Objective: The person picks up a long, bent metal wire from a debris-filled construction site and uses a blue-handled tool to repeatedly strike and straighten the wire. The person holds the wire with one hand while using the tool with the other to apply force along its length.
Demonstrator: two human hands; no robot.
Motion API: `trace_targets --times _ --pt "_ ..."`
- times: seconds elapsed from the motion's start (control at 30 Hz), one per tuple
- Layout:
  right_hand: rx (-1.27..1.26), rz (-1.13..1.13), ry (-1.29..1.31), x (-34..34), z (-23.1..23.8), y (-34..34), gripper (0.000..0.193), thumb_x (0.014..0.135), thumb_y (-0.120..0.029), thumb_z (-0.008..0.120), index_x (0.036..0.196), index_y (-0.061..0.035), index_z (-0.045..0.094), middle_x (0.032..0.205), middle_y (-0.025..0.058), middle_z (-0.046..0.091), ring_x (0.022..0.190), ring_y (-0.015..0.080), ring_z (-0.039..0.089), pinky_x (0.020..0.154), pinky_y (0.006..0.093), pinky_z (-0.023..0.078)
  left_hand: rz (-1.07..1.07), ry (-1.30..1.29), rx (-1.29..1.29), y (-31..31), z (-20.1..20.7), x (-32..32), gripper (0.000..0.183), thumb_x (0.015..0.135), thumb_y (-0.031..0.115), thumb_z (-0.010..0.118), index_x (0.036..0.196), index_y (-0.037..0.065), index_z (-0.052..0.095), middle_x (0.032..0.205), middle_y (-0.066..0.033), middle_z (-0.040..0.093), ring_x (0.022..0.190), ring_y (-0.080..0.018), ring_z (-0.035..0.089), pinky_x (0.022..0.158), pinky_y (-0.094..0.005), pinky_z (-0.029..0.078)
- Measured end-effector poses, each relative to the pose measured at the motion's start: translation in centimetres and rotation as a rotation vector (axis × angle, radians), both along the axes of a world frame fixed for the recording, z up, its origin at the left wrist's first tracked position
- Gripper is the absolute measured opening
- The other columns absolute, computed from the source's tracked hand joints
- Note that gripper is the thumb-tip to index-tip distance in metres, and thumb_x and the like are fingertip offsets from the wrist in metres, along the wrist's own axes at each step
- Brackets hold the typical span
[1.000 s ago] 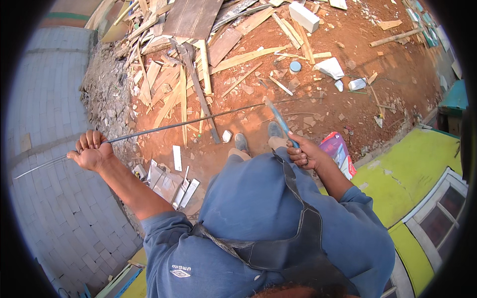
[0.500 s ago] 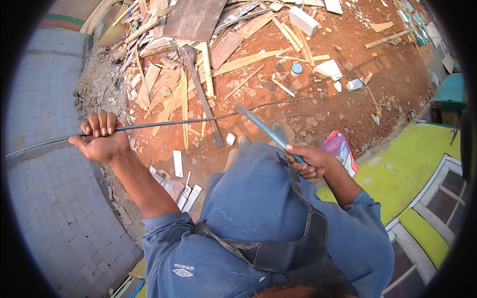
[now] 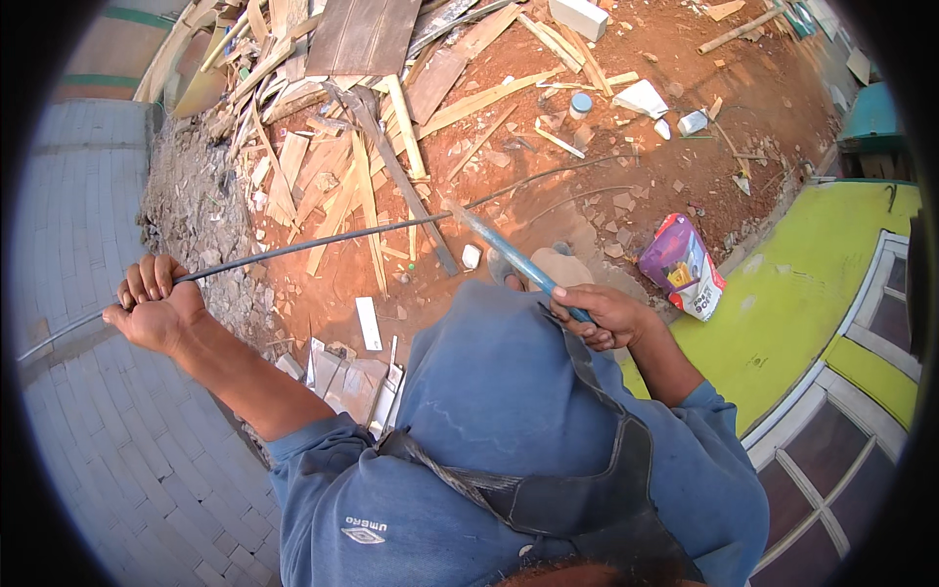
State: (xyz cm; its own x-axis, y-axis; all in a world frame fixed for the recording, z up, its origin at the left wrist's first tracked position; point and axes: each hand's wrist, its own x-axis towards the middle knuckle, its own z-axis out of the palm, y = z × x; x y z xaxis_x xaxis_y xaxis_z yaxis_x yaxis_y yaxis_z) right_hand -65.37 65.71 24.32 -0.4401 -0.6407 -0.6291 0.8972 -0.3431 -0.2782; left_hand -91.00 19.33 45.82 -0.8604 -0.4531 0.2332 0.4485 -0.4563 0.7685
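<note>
Left hand [image 3: 159,305] clasps a long rod [image 3: 323,242], right hand [image 3: 599,318] grasps a blue tool [image 3: 514,259] angled toward it between both hands; work looks underway, amount left unclear.

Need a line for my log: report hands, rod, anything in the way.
Left hand gripping dark rod. Right hand holding blue-handled tool, its head at the rod, contact unclear. Scrap wood littering red dirt ahead.
</note>
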Motion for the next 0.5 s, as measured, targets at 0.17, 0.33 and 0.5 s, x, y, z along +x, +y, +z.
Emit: trace_targets --times 0.17,0.33,0.5 --pt "0.026 -0.029 -0.015 3.2 0.8 -1.7 0.044 0.111 -0.050 0.050 0.091 -0.0108 0.053 0.057 -0.0032 0.044 0.036 0.0025 0.033 0.030 0.0201 0.028 0.116 -0.027 0.027 1.2 -0.1 4.3 0.066 0.108 0.070 0.025 0.074 0.015 0.038 0.059 0.0005 0.029 0.050 -0.0123 0.023 0.040 -0.0243 0.022" --pt "0.056 -0.074 -0.005 8.3 0.9 -4.0 0.045 0.110 -0.052 0.051 0.091 -0.0108 0.053 0.057 -0.0037 0.043 0.036 0.0025 0.033 0.030 0.0200 0.028 0.156 -0.054 0.046 0.4 -0.4 10.0 0.067 0.108 0.071 0.025 0.073 0.016 0.038 0.059 0.0002 0.029 0.050 -0.0134 0.023 0.041 -0.0253 0.022" --pt "-0.016 -0.219 0.027 15.3 -0.9 -6.7 0.045 0.110 -0.052 0.052 0.090 -0.0109 0.054 0.057 -0.0044 0.040 0.036 0.0030 0.034 0.030 0.0203 0.029 0.183 -0.071 0.086 0.1 -1.5 16.4 0.066 0.107 0.072 0.026 0.072 0.017 0.038 0.059 0.0004 0.032 0.050 -0.0130 0.025 0.042 -0.0245 0.025"
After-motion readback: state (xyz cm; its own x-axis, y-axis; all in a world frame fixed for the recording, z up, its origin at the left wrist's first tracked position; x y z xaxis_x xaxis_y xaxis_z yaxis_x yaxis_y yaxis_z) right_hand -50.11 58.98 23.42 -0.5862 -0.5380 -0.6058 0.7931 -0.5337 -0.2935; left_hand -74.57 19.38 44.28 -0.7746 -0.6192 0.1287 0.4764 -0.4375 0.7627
